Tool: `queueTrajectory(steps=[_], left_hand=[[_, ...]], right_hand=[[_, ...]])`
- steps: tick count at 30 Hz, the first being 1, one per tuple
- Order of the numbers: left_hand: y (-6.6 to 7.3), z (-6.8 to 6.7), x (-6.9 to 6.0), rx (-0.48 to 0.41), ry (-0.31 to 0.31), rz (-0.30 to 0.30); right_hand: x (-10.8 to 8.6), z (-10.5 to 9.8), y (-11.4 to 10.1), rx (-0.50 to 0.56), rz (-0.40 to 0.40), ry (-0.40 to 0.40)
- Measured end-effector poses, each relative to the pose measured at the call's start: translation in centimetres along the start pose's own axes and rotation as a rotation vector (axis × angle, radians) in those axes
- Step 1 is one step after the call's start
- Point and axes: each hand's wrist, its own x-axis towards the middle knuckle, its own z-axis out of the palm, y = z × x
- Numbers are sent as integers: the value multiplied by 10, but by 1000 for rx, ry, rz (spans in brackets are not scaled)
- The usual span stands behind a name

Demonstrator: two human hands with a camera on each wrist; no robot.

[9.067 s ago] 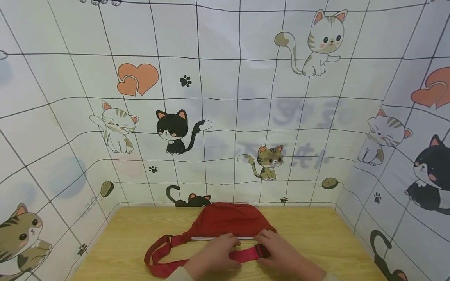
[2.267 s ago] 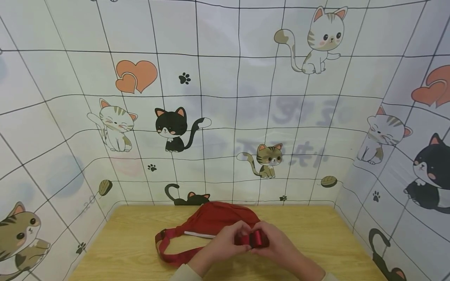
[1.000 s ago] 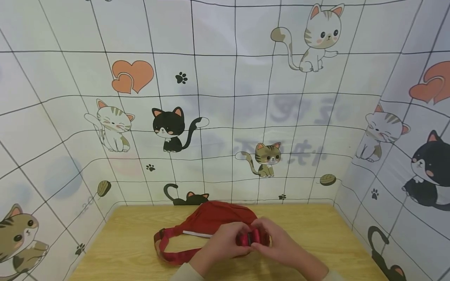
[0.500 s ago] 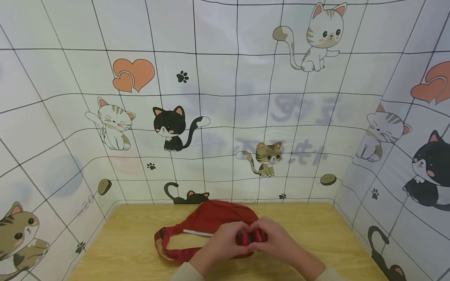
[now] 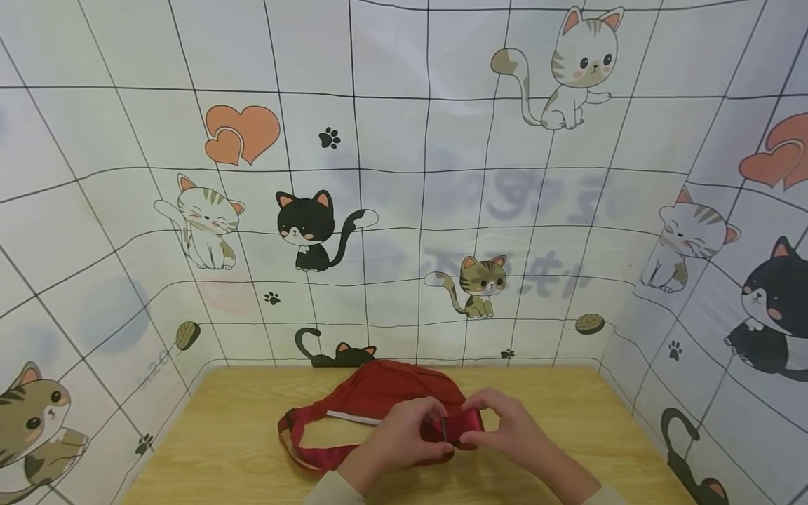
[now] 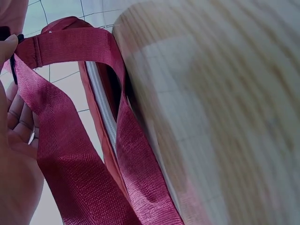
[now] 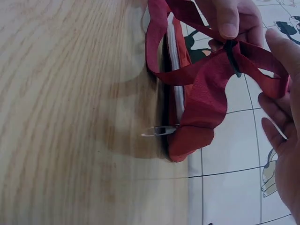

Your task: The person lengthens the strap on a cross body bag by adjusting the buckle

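A red waist bag (image 5: 400, 389) with a white zip rests on the table, its red strap (image 6: 70, 131) looping out to the left in the head view. My left hand (image 5: 404, 431) pinches the strap's dark slide buckle (image 7: 232, 58) between thumb and fingers. A loop of the strap sticks out to the right of that buckle. Around this loop my right hand (image 5: 508, 428) curves, thumb at the near edge and forefinger at the far edge. A second dark strap fitting (image 5: 290, 419) lies at the bag's left end. The fingers partly cover the buckle.
The wooden table (image 5: 555, 449) ends at a white sheet wall (image 5: 404, 210) printed with cats and grid lines, which also stands on both sides. A metal zip pull (image 7: 164, 130) hangs at the bag's zip.
The strap, lower earlier, is raised between both hands. Since half a second ago my right thumb and forefinger have spread and shifted right, and more of the strap loop shows. My left hand stays put.
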Motion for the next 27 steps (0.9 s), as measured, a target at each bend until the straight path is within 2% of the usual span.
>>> queueTrajectory(steps=[4,11,15,18,23,27], left_hand=[[-2,2,1,18,-14,7],[-2,5,3,102,-15,53],[-1,5,3,107,-20,60],[0,4,3,76,-22,45],[-1,1,1,36,-21,15],[-5,0,0,38,-18,-1]], right_hand=[[7,-3,-7,-122,-51,-84],[23,-5,-19,-473,-222,-222],[22,-5,-19,-557,-241,-253],[20,-5,-16,-494,-234,-213],[12,-11,-10,-271,-144,-136],[6,-22,-5,-176,-103,-111]])
